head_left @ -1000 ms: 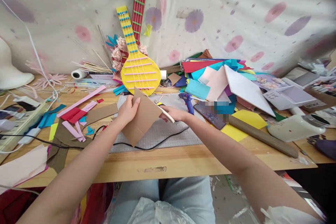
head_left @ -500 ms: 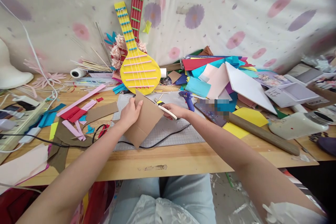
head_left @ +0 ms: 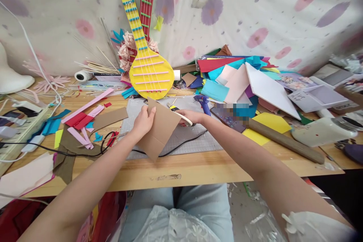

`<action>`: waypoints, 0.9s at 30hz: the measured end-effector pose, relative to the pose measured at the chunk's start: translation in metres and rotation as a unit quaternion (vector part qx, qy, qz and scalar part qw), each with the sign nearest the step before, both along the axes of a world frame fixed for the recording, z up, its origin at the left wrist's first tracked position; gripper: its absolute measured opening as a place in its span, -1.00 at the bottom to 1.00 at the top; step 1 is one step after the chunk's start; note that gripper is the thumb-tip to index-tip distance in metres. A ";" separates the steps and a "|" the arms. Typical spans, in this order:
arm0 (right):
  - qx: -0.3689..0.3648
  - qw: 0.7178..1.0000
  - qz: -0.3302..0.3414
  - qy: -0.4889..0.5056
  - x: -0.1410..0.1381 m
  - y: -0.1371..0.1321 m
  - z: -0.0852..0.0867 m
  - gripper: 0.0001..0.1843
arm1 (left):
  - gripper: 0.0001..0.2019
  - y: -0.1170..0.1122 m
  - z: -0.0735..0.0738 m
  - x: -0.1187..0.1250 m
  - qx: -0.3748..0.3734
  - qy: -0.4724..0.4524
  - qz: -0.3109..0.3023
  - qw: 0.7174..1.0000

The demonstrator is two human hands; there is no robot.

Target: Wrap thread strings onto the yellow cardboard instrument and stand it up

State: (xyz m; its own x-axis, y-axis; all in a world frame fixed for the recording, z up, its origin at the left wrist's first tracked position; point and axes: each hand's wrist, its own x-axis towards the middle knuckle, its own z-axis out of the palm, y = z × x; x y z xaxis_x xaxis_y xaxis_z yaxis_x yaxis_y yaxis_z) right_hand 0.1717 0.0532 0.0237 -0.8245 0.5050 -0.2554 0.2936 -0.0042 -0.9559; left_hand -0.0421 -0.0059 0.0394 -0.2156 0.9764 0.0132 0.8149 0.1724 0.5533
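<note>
A piece of brown cardboard (head_left: 160, 130) is tilted up over the grey cutting mat (head_left: 195, 145), its left edge pinched between the thumb and fingers of my left hand (head_left: 144, 121). My right hand (head_left: 190, 117) is closed around white-handled scissors (head_left: 184, 119) at the cardboard's right upper edge. The blades are mostly hidden behind the sheet. A yellow and black object (head_left: 172, 108) lies on the mat just beyond. Behind the mat leans a yellow paper instrument (head_left: 152, 75) with strings and pink strips.
Right of my right hand are a blue glue gun (head_left: 202, 103), a phone (head_left: 227, 119) and a brown rod (head_left: 286, 141). Paper sheets (head_left: 238, 79) pile up behind. Pink strips and cardboard scraps (head_left: 110, 118) lie left, with a black cable (head_left: 184, 144) across the mat.
The scissors and my right hand have shifted slightly right along the cardboard edge. The cardboard's lower corner has swung a little right; my left hand still grips it.
</note>
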 end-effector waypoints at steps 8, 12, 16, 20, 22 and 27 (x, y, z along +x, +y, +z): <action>0.025 0.998 -0.028 -0.047 0.003 0.006 0.005 -0.79 | -0.68 -0.004 0.000 0.009 -0.012 0.000 0.013 1.000; 0.024 0.997 -0.035 -0.063 0.004 0.006 0.005 -0.81 | -0.64 -0.004 -0.002 0.009 -0.019 0.008 0.020 1.000; 0.037 0.997 -0.034 -0.065 0.003 0.004 0.005 -0.83 | -0.64 -0.005 -0.003 0.009 -0.023 0.002 0.023 0.999; 0.043 0.997 -0.010 -0.057 0.004 0.006 0.002 -0.77 | -0.66 -0.006 -0.006 0.007 -0.013 -0.019 0.026 0.999; 0.048 0.997 0.001 -0.055 0.004 0.006 0.001 -0.75 | -0.67 -0.006 -0.009 0.004 -0.013 -0.031 0.026 0.999; 0.053 0.997 0.019 -0.050 0.001 0.004 0.004 -0.77 | -0.71 -0.005 -0.017 0.001 -0.002 -0.093 0.007 0.996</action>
